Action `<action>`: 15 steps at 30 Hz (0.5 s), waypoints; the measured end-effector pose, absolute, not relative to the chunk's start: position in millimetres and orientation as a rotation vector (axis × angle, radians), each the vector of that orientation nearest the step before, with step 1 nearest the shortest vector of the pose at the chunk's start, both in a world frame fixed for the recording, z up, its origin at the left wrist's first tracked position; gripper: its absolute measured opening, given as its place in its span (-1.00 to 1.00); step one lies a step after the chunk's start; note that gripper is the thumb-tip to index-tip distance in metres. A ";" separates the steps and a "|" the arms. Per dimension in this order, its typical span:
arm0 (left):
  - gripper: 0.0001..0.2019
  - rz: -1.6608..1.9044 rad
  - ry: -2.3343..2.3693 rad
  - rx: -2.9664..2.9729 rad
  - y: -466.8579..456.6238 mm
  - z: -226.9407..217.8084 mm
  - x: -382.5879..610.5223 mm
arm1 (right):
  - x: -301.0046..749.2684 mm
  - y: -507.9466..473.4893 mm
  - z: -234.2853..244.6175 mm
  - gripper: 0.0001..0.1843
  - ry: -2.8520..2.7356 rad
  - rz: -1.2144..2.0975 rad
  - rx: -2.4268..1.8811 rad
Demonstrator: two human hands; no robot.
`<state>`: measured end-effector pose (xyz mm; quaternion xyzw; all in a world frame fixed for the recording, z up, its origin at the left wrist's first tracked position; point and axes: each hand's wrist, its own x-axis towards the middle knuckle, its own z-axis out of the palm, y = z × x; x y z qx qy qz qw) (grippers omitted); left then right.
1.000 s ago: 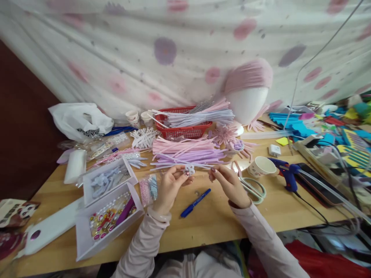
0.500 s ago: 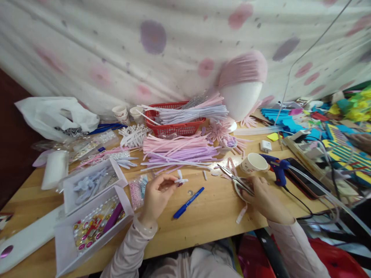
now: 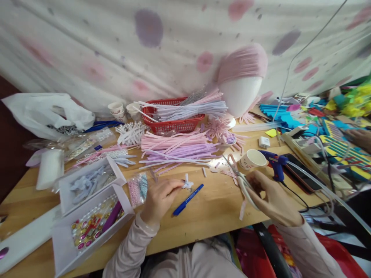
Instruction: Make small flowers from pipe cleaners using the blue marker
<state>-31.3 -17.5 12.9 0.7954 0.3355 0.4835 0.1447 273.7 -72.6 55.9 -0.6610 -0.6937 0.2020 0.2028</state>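
Between the thumb and fingers of my left hand (image 3: 159,199) is a small, pale pipe-cleaner shape (image 3: 187,181), with short ends sticking up and sideways. My right hand (image 3: 272,199) grips a pair of scissors (image 3: 243,180) by the handles, blades slanting up and left. A blue marker (image 3: 188,200) lies on the table between my hands. Beneath the scissors runs a narrow pinkish strip (image 3: 242,210). Right beside my right hand stands a paper cup (image 3: 253,159), and beyond it a blue glue gun (image 3: 276,166).
Pink and purple pipe cleaners (image 3: 176,143) lie in front of a red basket (image 3: 175,126). On the left are white boxes (image 3: 58,243) of beads and gems. A white head form (image 3: 240,94) stands behind. At right are a phone (image 3: 304,173) and another person's hand (image 3: 359,139).
My left hand has moved slightly right with the pipe-cleaner shape, which now points more upright. My right hand has shifted its hold on the scissors, whose handles now sit farther out from the palm.
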 end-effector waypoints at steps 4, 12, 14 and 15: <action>-0.90 1.355 0.936 2.448 -21.1 18.1 -31.5 | 234.9 -62.8 57.4 -0.71 -2.175 0.744 -1.589; -0.89 1.345 0.957 2.573 -27.7 25.4 -32.0 | 199.4 -54.3 59.0 -0.57 -2.434 0.867 -1.573; -0.87 1.334 0.949 2.663 -29.2 27.9 -31.4 | 195.4 -54.6 60.2 -0.58 -2.440 0.837 -1.599; -0.86 1.331 0.934 2.717 -29.8 29.2 -30.6 | 193.6 -54.9 61.0 -0.59 -2.439 0.831 -1.610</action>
